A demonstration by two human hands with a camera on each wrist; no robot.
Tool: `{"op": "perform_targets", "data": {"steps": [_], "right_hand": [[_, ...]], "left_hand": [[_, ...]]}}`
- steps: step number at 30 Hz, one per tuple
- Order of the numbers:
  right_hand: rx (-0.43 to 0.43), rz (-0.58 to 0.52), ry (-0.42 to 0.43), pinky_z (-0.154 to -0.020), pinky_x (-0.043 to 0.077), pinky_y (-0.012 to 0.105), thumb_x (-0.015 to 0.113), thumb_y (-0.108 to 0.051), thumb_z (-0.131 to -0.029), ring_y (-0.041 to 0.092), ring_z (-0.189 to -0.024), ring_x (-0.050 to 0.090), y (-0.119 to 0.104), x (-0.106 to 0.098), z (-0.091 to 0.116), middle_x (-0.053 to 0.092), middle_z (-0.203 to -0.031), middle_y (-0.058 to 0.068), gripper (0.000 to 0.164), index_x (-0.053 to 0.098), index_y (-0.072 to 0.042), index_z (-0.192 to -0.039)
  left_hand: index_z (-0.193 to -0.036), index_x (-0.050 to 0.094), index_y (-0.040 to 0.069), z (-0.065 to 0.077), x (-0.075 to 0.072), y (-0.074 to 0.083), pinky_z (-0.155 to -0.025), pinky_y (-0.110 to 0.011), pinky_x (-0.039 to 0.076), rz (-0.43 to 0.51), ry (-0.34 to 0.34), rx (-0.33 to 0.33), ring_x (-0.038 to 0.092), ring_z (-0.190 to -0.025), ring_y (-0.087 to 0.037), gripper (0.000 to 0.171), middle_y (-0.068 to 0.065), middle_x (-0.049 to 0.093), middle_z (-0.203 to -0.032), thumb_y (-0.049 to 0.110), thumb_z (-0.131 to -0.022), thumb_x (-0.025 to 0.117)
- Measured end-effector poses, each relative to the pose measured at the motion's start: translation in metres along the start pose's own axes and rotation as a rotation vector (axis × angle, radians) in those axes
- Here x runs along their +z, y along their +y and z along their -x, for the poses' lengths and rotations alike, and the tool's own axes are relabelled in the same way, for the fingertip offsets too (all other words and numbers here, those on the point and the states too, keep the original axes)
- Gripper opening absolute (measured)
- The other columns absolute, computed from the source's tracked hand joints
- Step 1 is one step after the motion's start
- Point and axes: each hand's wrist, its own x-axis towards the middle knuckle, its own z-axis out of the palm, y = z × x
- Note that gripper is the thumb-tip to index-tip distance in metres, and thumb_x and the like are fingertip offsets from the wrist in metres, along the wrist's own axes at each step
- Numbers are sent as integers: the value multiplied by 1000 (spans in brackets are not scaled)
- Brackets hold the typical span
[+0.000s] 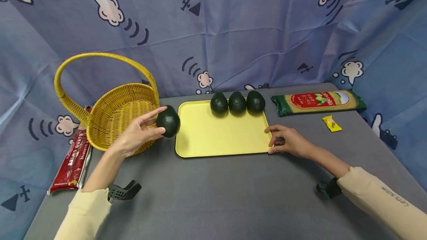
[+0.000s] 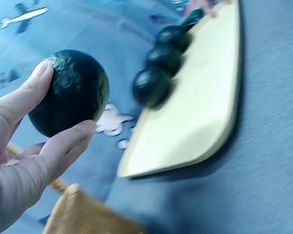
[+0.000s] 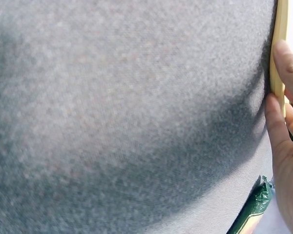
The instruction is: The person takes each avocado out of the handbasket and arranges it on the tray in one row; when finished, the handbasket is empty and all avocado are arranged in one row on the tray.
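Observation:
A dark green avocado [image 1: 168, 121] is pinched between the thumb and fingers of my left hand [image 1: 138, 132]. It is held up between the wicker basket [image 1: 125, 112] and the left end of the yellow tray [image 1: 200, 140]. The left wrist view shows the avocado [image 2: 71, 92] in that grip, in front of the tray. Three more avocados stand side by side along the tray's back edge, the left one [image 1: 219, 103] nearest the middle. With thumb and curled fingers, my right hand [image 1: 288, 142] holds the tray's right rim near its front corner.
A red spaghetti packet [image 1: 71, 162] lies left of the basket, partly behind it. Back right is a green and gold packet [image 1: 318, 102], with a small yellow wrapped candy [image 1: 331, 123] in front of it. A patterned blue cloth [image 1: 233, 47] hangs behind the grey table [image 1: 213, 195].

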Motion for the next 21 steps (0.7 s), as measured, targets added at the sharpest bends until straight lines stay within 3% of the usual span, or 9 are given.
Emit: {"op": "perform_targets", "data": {"steps": [5,12,19,21], "right_hand": [[-10,-11,2,-71,52,29,78,-18,-67,32,-102,52,-1,0,0,51,-118,18,14,66,-12,-73],[-38,23,10,-70,52,29,78,-17,-67,31,-101,53,-1,-1,-1,51,-117,18,15,66,-11,-73],[-46,17,12,-71,52,30,78,-17,-67,32,-102,53,0,0,0,51,-117,18,15,66,-12,-73],[-49,15,13,-71,52,30,78,-18,-67,31,-101,53,0,1,0,51,-117,18,14,66,-12,-73]], "left_hand": [[-138,37,18,-14,19,-12,-83,-39,48,-15,14,-29,53,-109,-23,60,-15,41,-132,2,-85,60],[-136,41,18,-36,42,-28,-87,-50,43,-21,101,-85,51,-108,-28,59,-15,41,-132,4,-83,63],[-132,47,18,-61,48,-47,-83,-32,48,-123,64,-37,28,-129,-26,56,-1,35,-140,8,-80,67],[-132,48,17,-66,44,-51,-82,-29,48,-143,36,-24,32,-127,-27,56,-1,36,-139,7,-80,68]]}}
